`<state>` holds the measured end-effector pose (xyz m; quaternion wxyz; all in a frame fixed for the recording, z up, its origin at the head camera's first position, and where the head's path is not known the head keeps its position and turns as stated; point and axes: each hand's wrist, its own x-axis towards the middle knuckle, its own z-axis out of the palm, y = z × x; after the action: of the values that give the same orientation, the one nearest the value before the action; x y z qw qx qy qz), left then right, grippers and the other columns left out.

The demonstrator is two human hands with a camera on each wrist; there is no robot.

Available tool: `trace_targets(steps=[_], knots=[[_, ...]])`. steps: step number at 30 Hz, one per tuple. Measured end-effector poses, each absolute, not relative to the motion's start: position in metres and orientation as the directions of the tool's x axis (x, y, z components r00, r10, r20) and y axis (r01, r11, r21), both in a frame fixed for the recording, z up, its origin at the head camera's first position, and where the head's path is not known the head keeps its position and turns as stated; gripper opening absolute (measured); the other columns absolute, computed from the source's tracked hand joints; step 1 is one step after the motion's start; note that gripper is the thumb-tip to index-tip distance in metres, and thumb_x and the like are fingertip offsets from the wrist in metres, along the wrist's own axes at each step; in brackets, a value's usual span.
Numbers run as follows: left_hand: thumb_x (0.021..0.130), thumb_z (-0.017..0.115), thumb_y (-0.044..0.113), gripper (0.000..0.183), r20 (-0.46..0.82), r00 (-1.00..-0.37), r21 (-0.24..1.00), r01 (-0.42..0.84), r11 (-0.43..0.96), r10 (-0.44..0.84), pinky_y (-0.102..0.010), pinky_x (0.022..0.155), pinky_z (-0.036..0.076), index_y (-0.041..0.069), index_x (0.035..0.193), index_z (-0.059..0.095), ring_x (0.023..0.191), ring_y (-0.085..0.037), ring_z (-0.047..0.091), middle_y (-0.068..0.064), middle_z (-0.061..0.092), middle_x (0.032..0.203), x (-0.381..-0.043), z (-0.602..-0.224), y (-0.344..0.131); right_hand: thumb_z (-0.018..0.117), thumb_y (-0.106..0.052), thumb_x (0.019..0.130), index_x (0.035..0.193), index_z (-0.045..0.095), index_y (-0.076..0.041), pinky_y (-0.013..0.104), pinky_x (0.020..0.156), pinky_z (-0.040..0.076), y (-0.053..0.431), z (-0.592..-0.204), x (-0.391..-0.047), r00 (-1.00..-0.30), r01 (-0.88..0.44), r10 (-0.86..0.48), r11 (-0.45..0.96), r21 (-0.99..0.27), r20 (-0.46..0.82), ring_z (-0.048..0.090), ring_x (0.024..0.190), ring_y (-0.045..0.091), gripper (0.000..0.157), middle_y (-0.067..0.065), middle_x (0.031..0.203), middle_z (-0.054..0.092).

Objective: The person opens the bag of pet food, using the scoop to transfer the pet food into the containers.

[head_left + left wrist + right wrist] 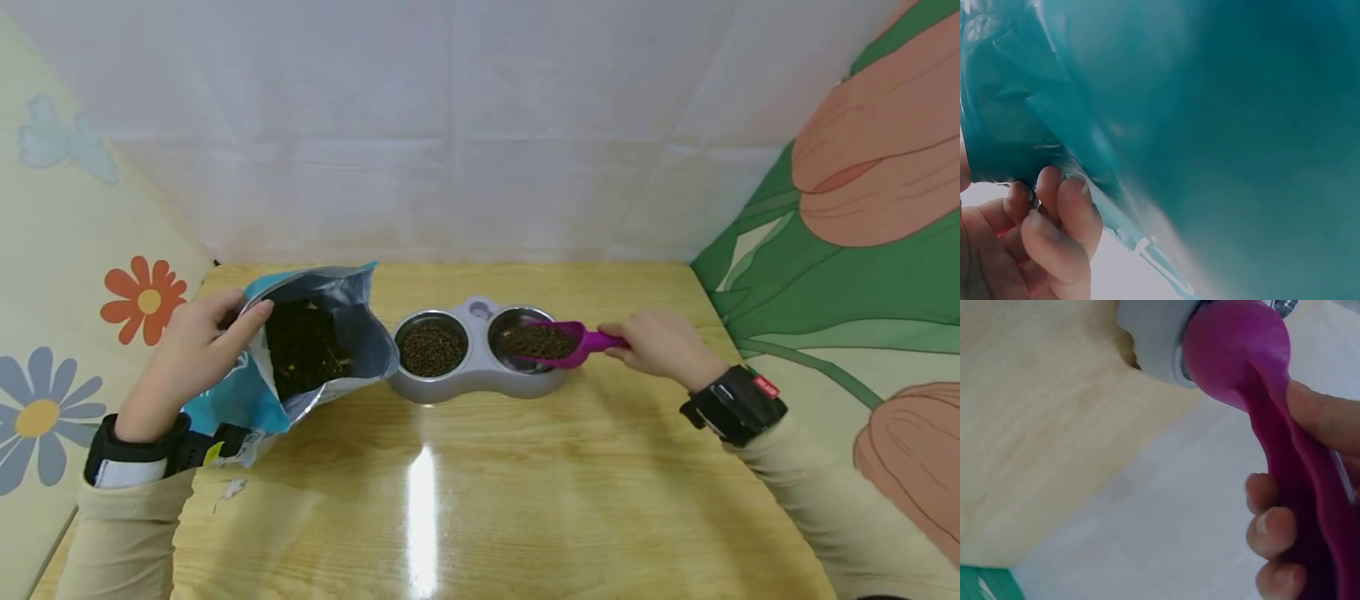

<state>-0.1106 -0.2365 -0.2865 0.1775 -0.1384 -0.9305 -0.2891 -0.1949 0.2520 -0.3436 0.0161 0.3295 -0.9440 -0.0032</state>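
Note:
My left hand (197,346) grips the rim of an opened blue bag (240,398) of dark brown kibble, its silver inside facing up. In the left wrist view the fingers (1060,250) curl at the bag's edge, and the blue film fills most of the picture. A magenta scoop (572,357) loaded with kibble is held by its handle in my right hand (660,346). Its front lies over the right metal bowl (517,315) of a grey double pet feeder (472,379). Brown kibble (431,350) covers the left bowl. In the right wrist view the scoop's underside (1235,350) hides most of that bowl.
The feeder stands on a glossy wooden table (555,492). A white cloth (450,150) hangs behind. Flower-painted panels (52,292) rise at left and right. A small pale scrap (233,488) lies near the left wrist.

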Motion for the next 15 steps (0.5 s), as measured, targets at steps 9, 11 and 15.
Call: trace_targets(steps=[9,11,15], knots=[[0.092,0.054,0.019,0.026,0.407,-0.901,0.494,0.357,0.793,0.152,-0.028,0.045,0.025,0.006,0.07,0.047,0.051,-0.013,0.035,-0.001,0.032,0.056,-0.111,-0.287,-0.236,0.072,-0.018,0.075,0.062,0.05,-0.017,0.029,0.039,0.029,0.235,-0.323,-0.201,-0.759,-0.646,-0.651,0.751,0.139,-0.013,0.036,0.046,0.013,0.026,-0.004,0.052,0.039],[0.092,0.054,0.019,0.026,0.408,-0.901,0.494,0.356,0.793,0.151,-0.028,0.045,0.025,0.006,0.07,0.046,0.05,-0.013,0.035,-0.001,0.032,0.056,-0.111,-0.287,-0.236,0.073,-0.016,0.073,0.062,0.051,-0.017,0.029,0.039,0.03,0.233,-0.32,-0.202,-0.755,-0.648,-0.655,0.744,0.161,-0.016,0.036,0.046,0.013,0.025,-0.004,0.052,0.04],[0.092,0.054,0.019,0.027,0.407,-0.901,0.493,0.355,0.794,0.15,-0.028,0.044,0.025,0.006,0.07,0.046,0.05,-0.013,0.034,-0.001,0.031,0.055,-0.11,-0.286,-0.236,0.073,-0.009,0.068,0.06,0.052,-0.017,0.029,0.039,0.032,0.229,-0.314,-0.203,-0.753,-0.648,-0.657,0.734,0.203,-0.026,0.037,0.046,0.013,0.024,-0.004,0.053,0.041]])
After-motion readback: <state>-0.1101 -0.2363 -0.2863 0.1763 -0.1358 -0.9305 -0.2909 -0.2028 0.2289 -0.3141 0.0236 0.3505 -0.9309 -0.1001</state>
